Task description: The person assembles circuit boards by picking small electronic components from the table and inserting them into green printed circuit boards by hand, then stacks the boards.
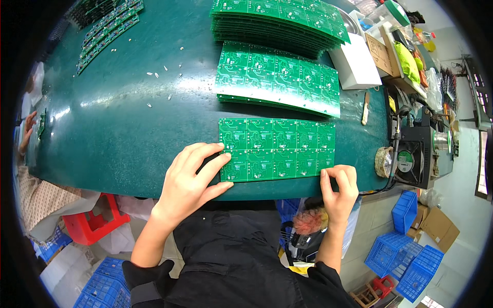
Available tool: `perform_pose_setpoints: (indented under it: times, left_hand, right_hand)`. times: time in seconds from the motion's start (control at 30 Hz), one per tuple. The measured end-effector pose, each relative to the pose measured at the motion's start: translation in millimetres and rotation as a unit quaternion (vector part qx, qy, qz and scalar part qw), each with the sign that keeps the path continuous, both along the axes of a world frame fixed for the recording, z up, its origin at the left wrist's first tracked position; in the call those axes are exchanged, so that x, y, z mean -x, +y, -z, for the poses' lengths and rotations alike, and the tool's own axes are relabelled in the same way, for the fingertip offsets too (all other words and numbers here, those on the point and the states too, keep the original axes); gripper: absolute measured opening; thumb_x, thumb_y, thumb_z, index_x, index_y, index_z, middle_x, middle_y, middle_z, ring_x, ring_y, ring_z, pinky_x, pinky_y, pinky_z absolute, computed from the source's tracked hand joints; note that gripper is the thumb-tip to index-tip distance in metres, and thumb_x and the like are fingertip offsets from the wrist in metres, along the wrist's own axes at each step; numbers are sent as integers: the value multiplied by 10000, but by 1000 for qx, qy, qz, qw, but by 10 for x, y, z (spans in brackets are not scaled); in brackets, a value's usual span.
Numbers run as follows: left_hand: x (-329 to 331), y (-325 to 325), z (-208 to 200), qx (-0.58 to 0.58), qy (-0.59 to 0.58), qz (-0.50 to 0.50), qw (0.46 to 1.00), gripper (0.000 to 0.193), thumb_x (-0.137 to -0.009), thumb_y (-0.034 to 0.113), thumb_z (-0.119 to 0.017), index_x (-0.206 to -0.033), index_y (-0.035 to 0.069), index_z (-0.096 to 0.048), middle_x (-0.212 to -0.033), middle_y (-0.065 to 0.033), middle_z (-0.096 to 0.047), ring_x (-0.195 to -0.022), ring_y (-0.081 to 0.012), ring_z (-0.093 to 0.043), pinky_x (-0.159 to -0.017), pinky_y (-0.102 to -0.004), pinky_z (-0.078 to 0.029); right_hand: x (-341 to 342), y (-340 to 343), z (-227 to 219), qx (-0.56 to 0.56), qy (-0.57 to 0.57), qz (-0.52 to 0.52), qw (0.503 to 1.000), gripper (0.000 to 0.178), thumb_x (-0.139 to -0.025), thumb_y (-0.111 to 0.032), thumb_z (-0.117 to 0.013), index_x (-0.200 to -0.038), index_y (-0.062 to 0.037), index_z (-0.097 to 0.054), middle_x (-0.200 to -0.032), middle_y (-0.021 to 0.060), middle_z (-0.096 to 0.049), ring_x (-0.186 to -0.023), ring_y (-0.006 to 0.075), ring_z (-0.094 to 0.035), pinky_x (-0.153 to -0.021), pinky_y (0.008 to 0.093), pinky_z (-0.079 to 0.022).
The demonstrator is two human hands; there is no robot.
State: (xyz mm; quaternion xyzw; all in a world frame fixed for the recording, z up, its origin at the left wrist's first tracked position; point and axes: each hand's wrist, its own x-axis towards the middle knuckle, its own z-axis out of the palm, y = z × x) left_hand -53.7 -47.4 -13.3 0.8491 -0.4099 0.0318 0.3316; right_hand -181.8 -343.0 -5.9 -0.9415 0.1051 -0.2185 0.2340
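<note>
A green circuit board panel [277, 150], divided into a grid of several small boards, lies flat near the front edge of the table. My left hand [191, 177] rests at its left edge, fingers spread and stretched out, fingertips touching the rim and thumb by the near left corner. At the near right corner my right hand [339, 187] has thumb and forefinger pinched at the panel's edge. Just beyond lies a low stack of similar panels [277, 77], and behind it rises a taller stack [280, 25].
Small pale bits [156, 75] are scattered on the green table [128, 138]. To the right are a white box [355, 64], a knife-like tool [365, 109], a tape roll [383, 162] and a black fan unit [415, 156]. Another person's hand [28, 131] shows far left; populated boards [110, 31] stand at the back.
</note>
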Motion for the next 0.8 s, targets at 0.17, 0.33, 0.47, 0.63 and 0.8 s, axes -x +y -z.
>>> perform_pose_setpoints:
  times: [0.17,0.33,0.47,0.63,0.8]
  left_hand:
    - [-8,-1,2,-1,-4,1,1000,555,-637,173,-862,-1148,61,-674,-1204,-109,-622,-1070,-333,-614,-907,-427,-521]
    - [-3,21,-13,-4,-2,0,1000,567,-641,174,-860,-1162,61,-666,-1226,-117,-613,-1084,-339,-607,-917,-430,-517]
    - [49,21,-90,18,58,-14,998,531,-716,161,-826,-1201,47,-641,-1249,-134,-593,-1138,-338,-576,-960,-430,-490]
    - [104,67,8,55,85,-83,991,406,-813,74,-725,-1204,20,-629,-1247,-153,-598,-1156,-340,-562,-997,-423,-451]
    - [117,41,-11,56,76,-94,991,374,-829,58,-712,-1193,19,-635,-1228,-154,-602,-1123,-334,-572,-977,-415,-456]
  right_hand:
    - [9,-2,13,-13,10,0,1000,125,-779,26,-752,-835,-21,-651,-840,106,-604,-798,274,-585,-708,375,-484]
    - [35,-92,-75,-86,55,-9,995,79,-828,18,-716,-889,-3,-670,-874,105,-629,-813,248,-612,-739,341,-498]
    - [71,-146,-73,-155,0,103,983,114,-918,-42,-661,-1014,12,-690,-936,101,-659,-859,201,-626,-774,313,-499]
    - [-62,246,-237,-69,-24,-35,997,208,-786,29,-739,-979,-48,-729,-892,88,-663,-830,254,-628,-773,356,-502]
    - [-319,618,-101,21,-6,-131,991,288,-773,-71,-784,-1049,-88,-702,-907,19,-616,-827,203,-578,-759,356,-403]
